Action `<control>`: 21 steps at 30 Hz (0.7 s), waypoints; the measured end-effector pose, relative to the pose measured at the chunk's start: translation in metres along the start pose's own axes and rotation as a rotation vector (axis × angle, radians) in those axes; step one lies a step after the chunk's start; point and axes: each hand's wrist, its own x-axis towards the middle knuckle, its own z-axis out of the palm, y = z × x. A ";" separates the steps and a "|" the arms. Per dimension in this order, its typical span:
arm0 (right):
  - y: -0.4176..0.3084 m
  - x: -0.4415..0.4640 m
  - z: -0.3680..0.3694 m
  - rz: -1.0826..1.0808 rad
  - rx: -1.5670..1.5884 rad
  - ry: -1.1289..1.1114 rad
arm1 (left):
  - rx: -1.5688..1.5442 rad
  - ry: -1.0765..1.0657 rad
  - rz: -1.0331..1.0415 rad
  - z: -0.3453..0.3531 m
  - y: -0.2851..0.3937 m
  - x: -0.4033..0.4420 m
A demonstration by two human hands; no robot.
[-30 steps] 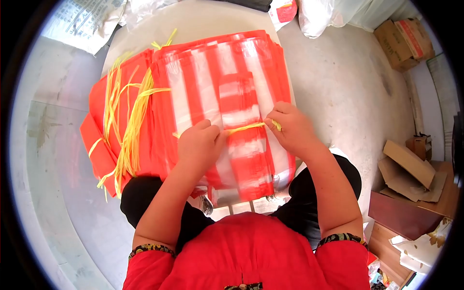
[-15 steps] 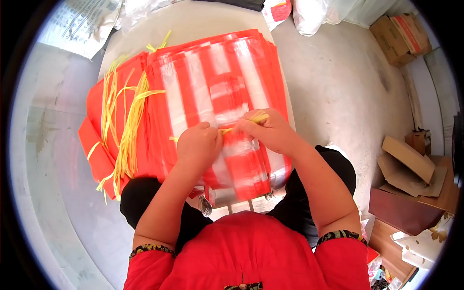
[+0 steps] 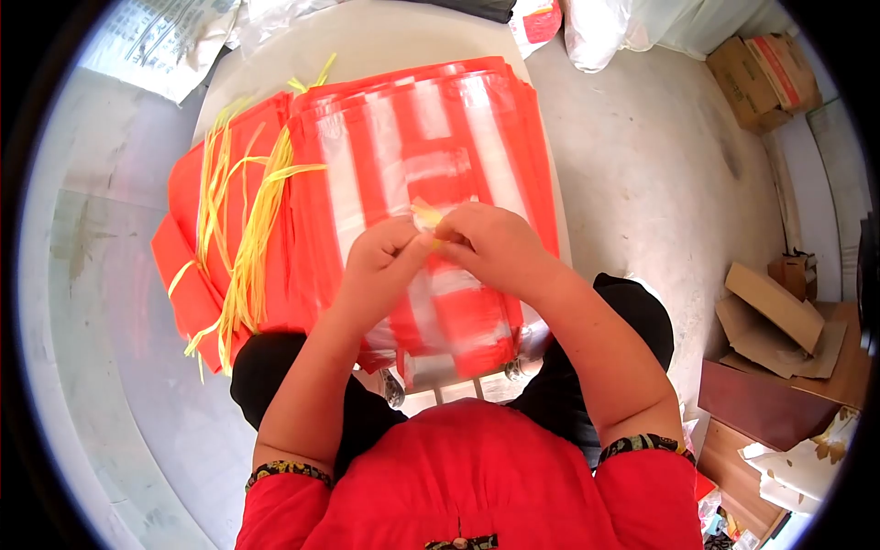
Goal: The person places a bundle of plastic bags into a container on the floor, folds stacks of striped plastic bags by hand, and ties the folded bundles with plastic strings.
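Observation:
A yellow plastic tie strip (image 3: pixel 427 214) shows between my two hands, slightly blurred. My left hand (image 3: pixel 378 266) is closed, thumb and fingers pinched at the strip. Close against it, my right hand (image 3: pixel 493 240) pinches the same strip, and the two thumbs nearly meet. Beneath them lies a folded bundle of red-and-white striped plastic bags (image 3: pixel 469 323), its middle hidden by my hands. That bundle rests on a broad stack of striped plastic bags (image 3: pixel 341 174). Loose yellow strips (image 3: pixel 259 240) lie in a bunch left of my hands, across red bags (image 3: pixel 185 188).
The pile lies on a pale table (image 3: pixel 385 32). Cardboard boxes (image 3: pixel 763 81) stand at the far right, and an opened carton (image 3: pixel 779 321) sits on a brown box nearer me. White plastic sacks (image 3: pixel 591 32) stand beyond the table. A printed sack (image 3: pixel 151 46) is at far left.
My hands have come together from being apart along the strip. The strip's ends, earlier stretched to both sides, are now gathered between my fingers. The view has shifted slightly.

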 end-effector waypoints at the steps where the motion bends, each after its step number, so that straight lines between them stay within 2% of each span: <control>1: 0.000 0.000 0.001 -0.037 -0.023 0.008 | -0.017 -0.028 0.035 0.001 0.004 0.000; 3: 0.002 0.000 0.004 -0.113 -0.069 0.022 | -0.052 -0.082 0.105 0.003 0.010 0.000; 6: 0.001 0.001 0.004 -0.072 -0.113 0.004 | -0.489 0.003 -0.110 -0.002 0.002 -0.004; 9: 0.004 0.001 0.006 -0.037 -0.022 -0.017 | -0.854 0.146 -0.119 -0.002 0.004 0.007; 12: -0.001 0.002 0.003 0.059 0.014 -0.078 | -0.284 0.108 -0.228 0.014 -0.001 0.003; 14: 0.002 0.002 0.005 0.061 0.069 -0.045 | -0.036 0.088 -0.116 0.021 -0.014 0.001; 16: 0.003 0.002 0.004 0.112 0.144 -0.033 | 0.295 0.091 0.010 0.020 0.003 0.000; 19: 0.003 0.002 0.003 0.202 0.313 -0.012 | 0.323 0.123 -0.088 0.018 -0.003 0.001; 21: 0.006 0.001 0.006 0.183 0.463 0.052 | 0.107 0.139 -0.192 0.020 -0.015 0.001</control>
